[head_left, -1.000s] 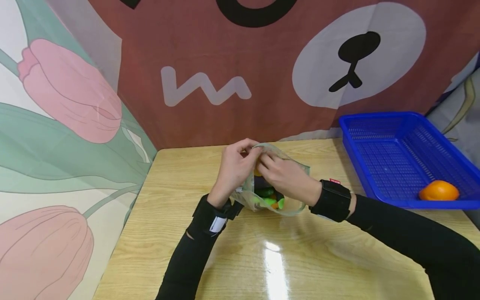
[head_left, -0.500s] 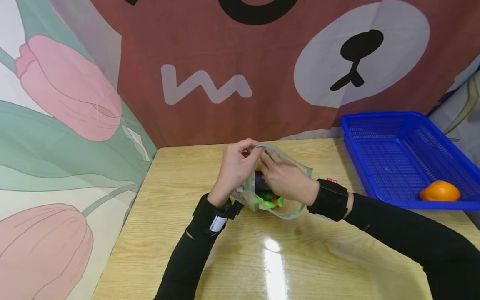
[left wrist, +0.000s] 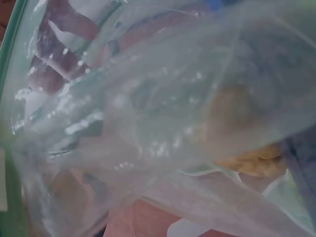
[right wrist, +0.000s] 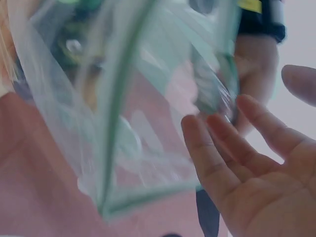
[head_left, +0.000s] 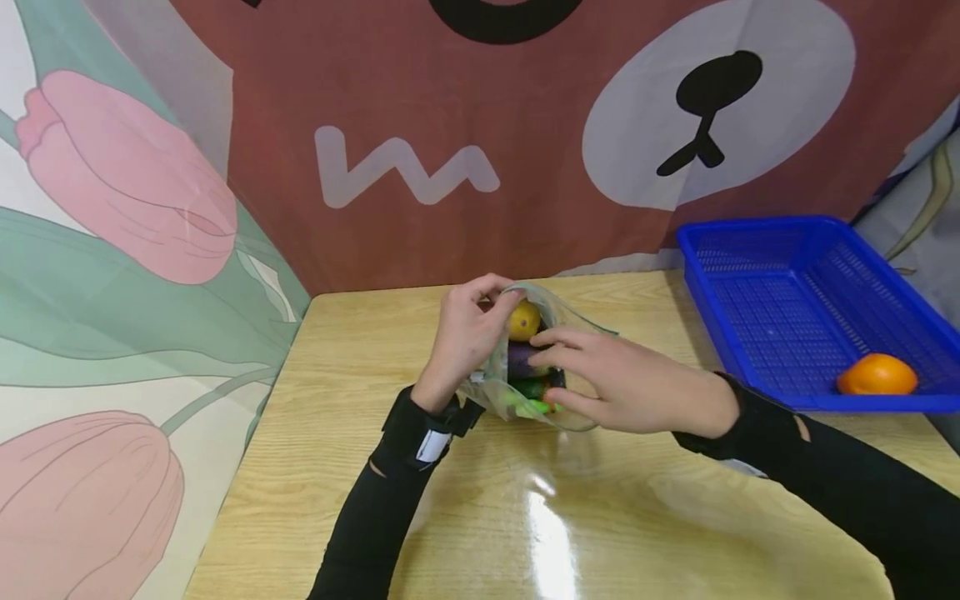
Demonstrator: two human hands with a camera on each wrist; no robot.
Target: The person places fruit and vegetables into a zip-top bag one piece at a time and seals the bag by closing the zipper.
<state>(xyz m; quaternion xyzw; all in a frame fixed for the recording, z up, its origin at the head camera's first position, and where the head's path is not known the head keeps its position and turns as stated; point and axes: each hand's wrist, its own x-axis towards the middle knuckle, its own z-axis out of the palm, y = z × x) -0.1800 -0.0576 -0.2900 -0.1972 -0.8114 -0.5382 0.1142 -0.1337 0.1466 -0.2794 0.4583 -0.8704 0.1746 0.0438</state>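
Note:
A clear plastic bag with a green edge (right wrist: 118, 113) stands open on the table, ahead of me. My left hand (head_left: 468, 333) pinches its rim at the far left. Inside show a yellow round fruit (head_left: 524, 322), a dark purple eggplant (head_left: 519, 361), a dark green piece (head_left: 531, 388) and a bright green piece (head_left: 531, 408). My right hand (head_left: 637, 385) is at the right side of the bag's mouth, fingers spread and nothing held; its fingertips overlap the bag in the head view. Cloudy plastic fills most of the left wrist view.
On the right, a blue plastic basket (head_left: 780, 317) holds one orange fruit (head_left: 877, 375). The wooden table (head_left: 360, 358) meets a printed cloth (head_left: 405, 242) at its back edge. Another patterned cloth (head_left: 142, 350) hangs along the left.
My right hand has drawn back out of the bag's mouth to the right, its fingers spreading. The yellow fruit and more of the eggplant now show. My left hand keeps its pinch.

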